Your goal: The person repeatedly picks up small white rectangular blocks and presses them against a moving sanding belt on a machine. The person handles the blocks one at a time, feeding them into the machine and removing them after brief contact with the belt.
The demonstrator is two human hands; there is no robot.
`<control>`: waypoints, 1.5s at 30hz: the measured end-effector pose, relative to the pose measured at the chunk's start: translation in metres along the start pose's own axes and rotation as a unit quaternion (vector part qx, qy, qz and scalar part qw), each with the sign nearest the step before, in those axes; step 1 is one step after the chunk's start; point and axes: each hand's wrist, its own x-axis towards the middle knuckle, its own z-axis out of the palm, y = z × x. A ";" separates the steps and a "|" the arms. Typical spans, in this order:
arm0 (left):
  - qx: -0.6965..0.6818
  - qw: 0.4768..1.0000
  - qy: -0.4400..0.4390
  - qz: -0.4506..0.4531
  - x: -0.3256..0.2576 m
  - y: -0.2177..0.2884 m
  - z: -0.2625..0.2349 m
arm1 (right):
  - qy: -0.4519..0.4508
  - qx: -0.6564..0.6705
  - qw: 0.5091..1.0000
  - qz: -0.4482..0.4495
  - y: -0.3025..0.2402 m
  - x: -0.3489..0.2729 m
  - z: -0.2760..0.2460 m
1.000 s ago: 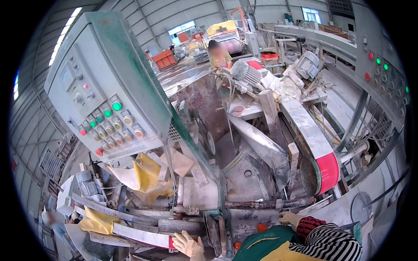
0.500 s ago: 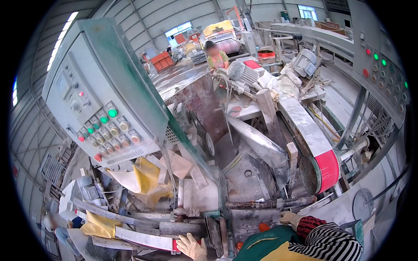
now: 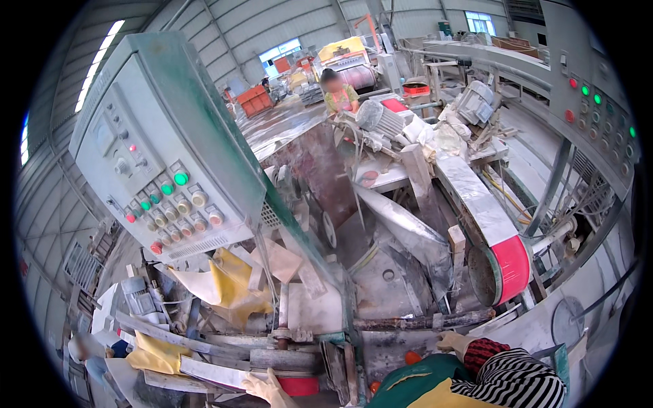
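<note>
L hand (image 3: 267,390), gloved, down at the bottom edge, fingers spread wide, right up by the white/red guard (image 3: 214,372) at lower L, can't tell if it's touching. R hand (image 3: 453,341), gloved too, is over by the green apron (image 3: 418,377), just below the dark bar (image 3: 401,323), can't tell if it's gripping anything. Ctrl box (image 3: 156,149) w/ lit green btns (image 3: 181,178) looms upper L, co-worker (image 3: 340,98) way back nr a motor (image 3: 382,120).
</note>
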 end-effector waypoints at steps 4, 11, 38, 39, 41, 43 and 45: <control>-0.033 0.999 -0.019 -0.007 0.014 -0.009 0.014 | -0.019 -0.001 1.000 -0.010 0.003 0.005 0.001; -0.122 0.990 -0.054 0.045 -0.011 -0.014 0.002 | -0.022 -0.035 0.999 -0.031 0.012 0.028 0.010; -0.174 0.823 -0.201 0.502 -0.087 0.134 -0.023 | 0.303 0.576 0.725 -0.227 -0.172 -0.060 -0.112; -0.118 0.872 -0.160 0.448 -0.068 0.116 -0.019 | 0.344 0.580 0.710 -0.205 -0.152 -0.056 -0.132; 0.008 0.936 -0.146 0.320 -0.036 0.072 -0.018 | 0.445 0.597 0.647 -0.164 -0.115 -0.049 -0.170; 0.176 0.930 -0.120 0.300 -0.018 0.033 -0.018 | 0.543 0.534 0.630 -0.151 -0.080 -0.050 -0.201; 0.208 0.913 -0.101 0.335 -0.019 0.008 -0.011 | 0.602 0.499 0.605 -0.152 -0.053 -0.049 -0.225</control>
